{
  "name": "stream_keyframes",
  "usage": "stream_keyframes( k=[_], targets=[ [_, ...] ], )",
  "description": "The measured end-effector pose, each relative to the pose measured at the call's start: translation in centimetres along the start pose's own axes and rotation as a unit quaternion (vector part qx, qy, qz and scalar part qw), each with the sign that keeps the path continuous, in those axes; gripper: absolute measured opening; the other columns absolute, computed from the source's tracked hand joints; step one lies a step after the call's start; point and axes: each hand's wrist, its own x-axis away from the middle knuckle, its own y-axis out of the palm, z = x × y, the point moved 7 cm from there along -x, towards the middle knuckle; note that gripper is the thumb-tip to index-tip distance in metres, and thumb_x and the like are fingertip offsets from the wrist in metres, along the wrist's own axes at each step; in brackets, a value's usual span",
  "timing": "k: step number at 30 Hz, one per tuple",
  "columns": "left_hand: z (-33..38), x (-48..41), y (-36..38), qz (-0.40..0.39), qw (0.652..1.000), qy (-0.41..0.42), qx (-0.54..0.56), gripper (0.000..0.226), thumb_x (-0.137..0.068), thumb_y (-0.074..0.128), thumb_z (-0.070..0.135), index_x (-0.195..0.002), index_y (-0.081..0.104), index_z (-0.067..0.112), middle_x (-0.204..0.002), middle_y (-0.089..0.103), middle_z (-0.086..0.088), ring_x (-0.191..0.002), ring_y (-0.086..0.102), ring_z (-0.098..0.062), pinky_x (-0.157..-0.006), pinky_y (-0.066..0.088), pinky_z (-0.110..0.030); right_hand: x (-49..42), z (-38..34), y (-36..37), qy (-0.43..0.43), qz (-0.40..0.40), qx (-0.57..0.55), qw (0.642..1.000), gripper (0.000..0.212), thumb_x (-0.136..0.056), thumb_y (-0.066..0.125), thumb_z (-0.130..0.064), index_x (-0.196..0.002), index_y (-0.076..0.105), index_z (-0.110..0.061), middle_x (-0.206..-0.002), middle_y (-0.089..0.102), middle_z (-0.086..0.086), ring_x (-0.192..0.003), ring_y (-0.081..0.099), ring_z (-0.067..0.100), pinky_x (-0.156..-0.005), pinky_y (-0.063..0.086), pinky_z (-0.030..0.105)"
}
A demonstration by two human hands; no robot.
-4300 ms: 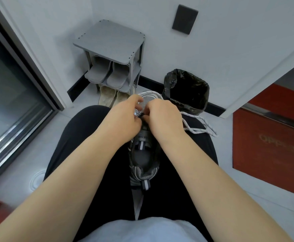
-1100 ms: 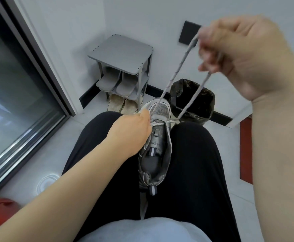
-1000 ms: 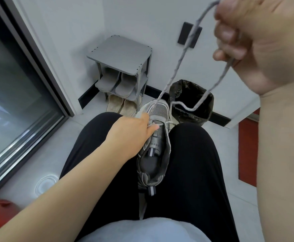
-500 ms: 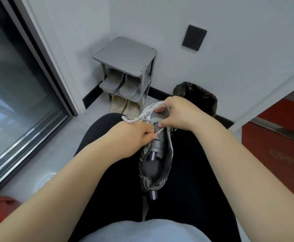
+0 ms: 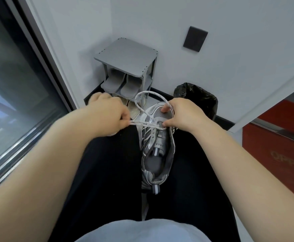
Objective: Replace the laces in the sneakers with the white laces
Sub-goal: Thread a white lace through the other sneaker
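A grey and silver sneaker (image 5: 157,145) lies between my thighs on my lap, toe pointing away from me. A white lace (image 5: 143,95) runs through its front eyelets and arcs in a loop above the toe. My left hand (image 5: 108,114) pinches the lace and holds it taut out to the left of the shoe. My right hand (image 5: 181,114) grips the toe end of the sneaker, fingers curled over the top and thumb by the front eyelets, with the lace loop passing under its fingers.
A small grey shoe rack (image 5: 127,67) with grey slippers (image 5: 120,83) stands against the wall ahead. A bin with a black bag (image 5: 198,96) is to its right. A glass sliding door (image 5: 12,84) runs along the left; a red panel (image 5: 278,151) is at right.
My right hand came down from high up, where it pulled the lace, and now holds the toe. My left hand has drawn the lace out to the left.
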Motion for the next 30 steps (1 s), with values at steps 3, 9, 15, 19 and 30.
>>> stream_keyframes(
  k=[3, 9, 15, 19, 30],
  targets=[
    [3.5, -1.3, 0.6, 0.023, 1.0, 0.006, -0.009, 0.033, -0.093, 0.035, 0.029, -0.121, 0.047, 0.018, -0.121, 0.055, -0.004, -0.119, 0.045, -0.027, -0.11, 0.018, -0.04, -0.1, 0.0, 0.3, -0.001, -0.001, -0.004, 1.0, 0.041, -0.069, 0.079, -0.029, -0.107, 0.063, -0.027, -0.115, 0.059, -0.007, -0.109, 0.054, 0.015, -0.088, 0.046, 0.032],
    [7.7, -2.2, 3.7, 0.017, 1.0, -0.021, 0.012, 0.03, -0.099, 0.034, 0.034, -0.118, 0.039, 0.01, -0.109, 0.059, -0.01, -0.098, 0.059, -0.029, -0.069, 0.041, -0.034, -0.2, -0.1, 0.4, -0.012, 0.015, 0.001, 1.0, 0.041, -0.07, 0.077, -0.029, -0.107, 0.061, -0.023, -0.115, 0.058, -0.005, -0.108, 0.054, 0.017, -0.084, 0.046, 0.031],
    [7.7, 1.2, 1.4, -0.039, 0.987, 0.136, 0.078, 0.029, -0.098, 0.036, 0.035, -0.074, 0.038, 0.019, -0.066, 0.042, 0.007, -0.076, 0.052, -0.014, -0.063, 0.03, -0.023, -0.1, -0.2, 0.5, -0.02, 0.047, 0.031, 0.998, 0.033, -0.071, 0.075, -0.031, -0.099, 0.06, -0.026, -0.107, 0.058, -0.008, -0.101, 0.055, 0.016, -0.072, 0.04, 0.027],
    [3.9, 4.9, -1.1, -0.146, 0.968, 0.143, 0.146, 0.032, -0.086, 0.038, 0.049, -0.066, 0.048, 0.026, -0.062, 0.05, 0.008, -0.058, 0.046, -0.005, -0.064, 0.04, -0.02, -0.2, -0.2, 0.3, -0.016, 0.043, 0.023, 0.999, 0.031, -0.071, 0.075, -0.033, -0.098, 0.062, -0.027, -0.105, 0.061, -0.01, -0.101, 0.056, 0.015, -0.073, 0.044, 0.028],
    [5.5, -0.6, 0.7, -0.005, 0.988, -0.024, 0.151, 0.034, -0.096, 0.038, 0.034, -0.123, 0.043, 0.013, -0.121, 0.054, -0.009, -0.108, 0.052, -0.027, -0.089, 0.042, -0.036, 1.2, -0.4, -2.0, -0.021, -0.028, -0.147, 0.988, 0.026, -0.084, 0.064, -0.038, -0.076, 0.071, -0.015, -0.054, 0.049, -0.008, -0.054, 0.046, 0.006, -0.056, 0.036, 0.025]
  ],
)
